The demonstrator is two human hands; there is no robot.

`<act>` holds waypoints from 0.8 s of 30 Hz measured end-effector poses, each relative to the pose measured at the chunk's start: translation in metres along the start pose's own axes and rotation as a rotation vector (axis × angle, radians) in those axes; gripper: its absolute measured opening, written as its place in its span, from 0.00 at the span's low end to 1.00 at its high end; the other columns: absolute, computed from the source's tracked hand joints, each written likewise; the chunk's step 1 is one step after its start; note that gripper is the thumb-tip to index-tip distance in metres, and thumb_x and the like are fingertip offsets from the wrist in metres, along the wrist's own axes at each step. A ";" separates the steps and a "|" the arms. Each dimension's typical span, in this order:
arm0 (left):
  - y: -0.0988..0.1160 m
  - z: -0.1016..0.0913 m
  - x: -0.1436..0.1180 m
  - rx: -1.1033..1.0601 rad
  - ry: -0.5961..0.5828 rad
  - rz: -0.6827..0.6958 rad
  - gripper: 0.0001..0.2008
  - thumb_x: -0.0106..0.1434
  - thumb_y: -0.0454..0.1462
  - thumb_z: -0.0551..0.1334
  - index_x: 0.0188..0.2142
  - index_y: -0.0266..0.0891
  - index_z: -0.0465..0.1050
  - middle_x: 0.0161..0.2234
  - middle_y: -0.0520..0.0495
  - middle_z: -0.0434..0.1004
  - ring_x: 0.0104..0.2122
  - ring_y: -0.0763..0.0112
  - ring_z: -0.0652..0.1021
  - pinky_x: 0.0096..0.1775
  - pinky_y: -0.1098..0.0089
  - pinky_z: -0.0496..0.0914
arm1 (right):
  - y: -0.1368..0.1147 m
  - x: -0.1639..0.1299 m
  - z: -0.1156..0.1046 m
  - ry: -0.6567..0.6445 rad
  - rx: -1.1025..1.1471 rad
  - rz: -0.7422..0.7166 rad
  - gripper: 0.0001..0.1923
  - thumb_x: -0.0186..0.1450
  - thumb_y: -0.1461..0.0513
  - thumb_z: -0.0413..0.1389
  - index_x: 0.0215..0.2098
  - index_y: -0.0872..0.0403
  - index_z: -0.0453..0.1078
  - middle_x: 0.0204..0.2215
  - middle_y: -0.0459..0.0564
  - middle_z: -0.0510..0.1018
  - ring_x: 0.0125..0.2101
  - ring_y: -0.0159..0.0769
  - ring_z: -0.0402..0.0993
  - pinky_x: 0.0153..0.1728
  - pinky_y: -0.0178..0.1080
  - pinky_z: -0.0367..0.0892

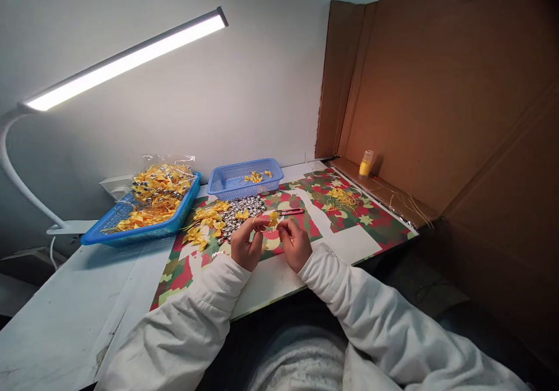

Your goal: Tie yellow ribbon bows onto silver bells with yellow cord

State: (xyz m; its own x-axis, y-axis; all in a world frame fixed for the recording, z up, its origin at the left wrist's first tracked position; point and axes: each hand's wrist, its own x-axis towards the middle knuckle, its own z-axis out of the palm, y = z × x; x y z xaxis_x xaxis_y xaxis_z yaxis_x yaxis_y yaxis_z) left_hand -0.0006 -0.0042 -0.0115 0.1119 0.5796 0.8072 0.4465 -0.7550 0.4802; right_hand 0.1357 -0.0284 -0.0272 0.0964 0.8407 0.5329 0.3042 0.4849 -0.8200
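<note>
My left hand is closed, its forefinger reaching out to a small yellow ribbon bow. From the other side my right hand pinches at the bow's edge with thumb and forefinger. A thin cord seems to loop by the left fingers, too fine to follow. Just beyond the hands lie thread snips with pink handles. A heap of silver bells sits past my left hand, and loose yellow bows are spread beside it.
A blue tray at left holds a clear bag of yellow bows and bells. Behind stands a blue basket with a few yellow pieces. Yellow cords, a small bottle and a cardboard wall are at right. A lamp hangs upper left.
</note>
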 end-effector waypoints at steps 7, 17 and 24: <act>0.003 -0.001 0.004 0.001 0.026 0.051 0.01 0.57 0.33 0.61 0.30 0.38 0.72 0.26 0.49 0.76 0.23 0.73 0.72 0.28 0.70 0.70 | -0.001 0.000 -0.001 -0.017 0.020 0.011 0.09 0.65 0.59 0.45 0.30 0.52 0.63 0.21 0.44 0.67 0.24 0.33 0.65 0.27 0.34 0.60; 0.008 -0.001 0.007 0.076 0.057 0.147 0.02 0.58 0.33 0.63 0.29 0.38 0.73 0.26 0.48 0.77 0.23 0.75 0.74 0.26 0.73 0.70 | -0.003 0.000 -0.001 -0.028 -0.002 -0.003 0.09 0.65 0.59 0.45 0.29 0.52 0.63 0.20 0.44 0.66 0.25 0.33 0.65 0.26 0.33 0.59; 0.007 0.000 0.007 0.115 0.046 0.125 0.04 0.59 0.34 0.61 0.28 0.39 0.71 0.25 0.49 0.75 0.23 0.74 0.72 0.27 0.71 0.69 | -0.003 0.000 -0.001 -0.032 -0.036 -0.022 0.09 0.65 0.61 0.45 0.29 0.52 0.63 0.20 0.44 0.67 0.25 0.34 0.65 0.26 0.34 0.59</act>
State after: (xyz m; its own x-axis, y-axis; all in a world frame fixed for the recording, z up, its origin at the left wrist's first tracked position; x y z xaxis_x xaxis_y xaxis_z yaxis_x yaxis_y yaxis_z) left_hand 0.0034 -0.0050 -0.0029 0.1333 0.4672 0.8740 0.5310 -0.7783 0.3350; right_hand 0.1362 -0.0305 -0.0249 0.0592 0.8376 0.5431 0.3401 0.4946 -0.7998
